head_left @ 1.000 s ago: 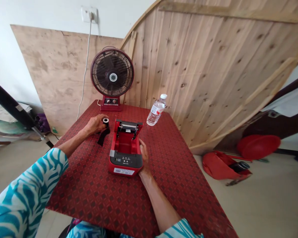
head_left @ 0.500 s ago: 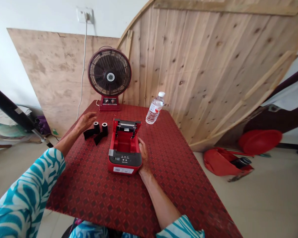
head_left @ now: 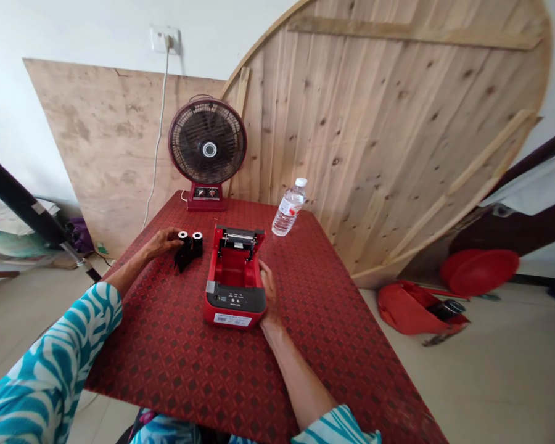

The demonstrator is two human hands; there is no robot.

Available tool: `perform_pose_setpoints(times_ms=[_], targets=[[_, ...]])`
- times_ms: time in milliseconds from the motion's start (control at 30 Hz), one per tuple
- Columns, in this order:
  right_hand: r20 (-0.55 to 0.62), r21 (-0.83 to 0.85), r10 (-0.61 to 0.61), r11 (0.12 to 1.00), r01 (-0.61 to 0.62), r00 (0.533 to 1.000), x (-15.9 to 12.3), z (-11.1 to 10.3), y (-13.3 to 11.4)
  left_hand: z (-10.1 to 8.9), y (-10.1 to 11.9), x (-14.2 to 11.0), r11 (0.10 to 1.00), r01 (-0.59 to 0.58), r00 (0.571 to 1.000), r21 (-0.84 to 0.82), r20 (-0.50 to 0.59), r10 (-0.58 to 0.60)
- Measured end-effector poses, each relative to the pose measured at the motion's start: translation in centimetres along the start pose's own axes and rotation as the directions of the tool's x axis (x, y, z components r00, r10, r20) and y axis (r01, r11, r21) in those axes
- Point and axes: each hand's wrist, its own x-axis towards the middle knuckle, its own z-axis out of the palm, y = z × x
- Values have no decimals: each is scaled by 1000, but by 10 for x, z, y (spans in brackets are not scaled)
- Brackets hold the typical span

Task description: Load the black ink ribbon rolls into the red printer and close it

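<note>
I have the red receipt printer (head_left: 234,302) long axis 12-to-6, open lid at 12, table (head_left: 342,327) edge well off at 3. My hands are apart: left hand (head_left: 163,242) touching black rolls (head_left: 189,246) at 10, right hand (head_left: 268,293) against the printer.

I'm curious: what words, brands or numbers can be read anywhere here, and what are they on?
White sticker on the red printer: printed lines, too small to read.
Dark front panel: tiny marks by the buttons, too small to read.
Water bottle: label too blurred to read.
Fan's base: markings too small to read.
</note>
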Motion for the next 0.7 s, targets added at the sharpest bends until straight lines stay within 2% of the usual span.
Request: perform_pose_setpoints(times_ms=[133,233,333,400,433,467,567,633,700], targets=[[-1,22,4,1000,-4,1000,1,1,4,-6,13,-17,999,-30,995,-33,-92,27],[-8,25,-20,999,20,1000,2,3,7,-11,38,-36,996,-66,993,-65,-102,59],[-16,52,-8,999,9,1000,2,4,9,-3,72,-57,984,-157,988,-84,-9,156],[-14,67,-1,998,1,1000,2,5,8,12,94,-69,968,-248,963,-44,100,251],[-7,70,1,998,0,1000,2,5,7,22,104,-73,953,-300,942,30,164,291],[-4,72,3,997,-3,1000,2,5,6,31,112,-76,922,-371,912,114,234,338],[1,87,0,996,0,1000,1,5,3,60,127,-79,774,-537,835,337,346,428],[4,103,-7,995,7,1000,1,5,3,75,132,-76,670,-559,826,489,400,397],[2,113,-2,994,2,1000,2,6,4,88,137,-73,546,-528,847,650,447,287]])
